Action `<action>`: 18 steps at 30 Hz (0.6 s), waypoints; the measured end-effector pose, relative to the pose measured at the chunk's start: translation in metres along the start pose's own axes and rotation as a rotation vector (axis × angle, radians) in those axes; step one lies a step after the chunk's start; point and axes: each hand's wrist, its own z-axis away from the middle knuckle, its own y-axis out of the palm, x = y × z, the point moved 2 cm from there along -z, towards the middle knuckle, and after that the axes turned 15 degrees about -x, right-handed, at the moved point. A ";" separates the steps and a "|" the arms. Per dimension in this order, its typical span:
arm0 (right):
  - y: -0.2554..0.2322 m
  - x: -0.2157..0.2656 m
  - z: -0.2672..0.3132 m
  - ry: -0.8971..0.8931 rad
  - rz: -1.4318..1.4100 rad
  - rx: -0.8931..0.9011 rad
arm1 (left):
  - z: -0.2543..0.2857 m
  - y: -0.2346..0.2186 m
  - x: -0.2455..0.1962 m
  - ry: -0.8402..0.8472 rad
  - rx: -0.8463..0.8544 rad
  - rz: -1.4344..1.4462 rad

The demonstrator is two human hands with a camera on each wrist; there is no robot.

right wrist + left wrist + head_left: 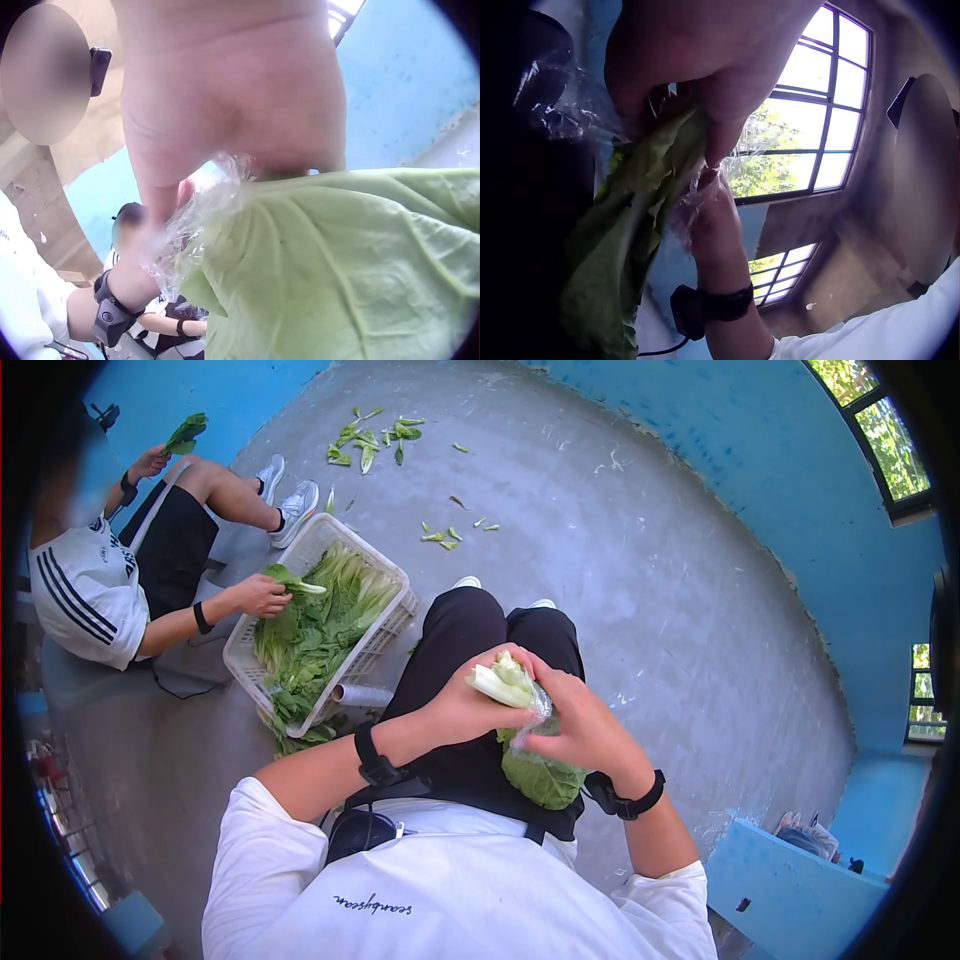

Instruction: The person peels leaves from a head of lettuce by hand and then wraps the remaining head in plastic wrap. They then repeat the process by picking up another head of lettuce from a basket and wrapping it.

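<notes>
**Greens half-swaddled, film the weak point**

Risks first. The film (541, 712) looks thin and crumpled; my guess is that a hard tug would tear it or make it cling to itself, leaving a loose band. Too tight a wrap could crack the stalks (492, 686) or bruise the leaf. If the left grip slackens, the stalks may fan out and slide from the band. Leafy end hangs unsupported over the lap (455, 635); a slip would likely drop it there or onto the floor (640, 560).

Position: bunch (545, 778) sits between the hands, above the lap, stalks toward the left, leaf drooping below the right. Left hand (478, 698) curls round the stalk end, thumb along the near side. Right hand (583, 722) bends round the middle, thumb and fingers pinching film against the greens. Right wrist view: film gathered just beside the broad leaf, under the hand. Far fingertips hidden; cannot tell whether the film's end is loose.

Roll (362, 695) lies beside the crate (398, 610), well apart from the bunch.
</notes>
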 end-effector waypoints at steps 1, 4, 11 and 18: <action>-0.001 0.000 0.000 -0.047 -0.016 -0.016 | 0.000 0.000 -0.001 0.005 0.003 0.003; 0.002 -0.003 0.002 -0.111 -0.039 -0.040 | 0.000 0.001 -0.006 -0.009 -0.005 0.000; 0.018 -0.002 -0.004 0.032 0.086 -0.151 | 0.003 0.003 -0.010 -0.052 -0.020 -0.096; 0.015 -0.001 -0.004 0.165 -0.017 -0.158 | 0.003 -0.006 -0.012 -0.165 0.100 -0.038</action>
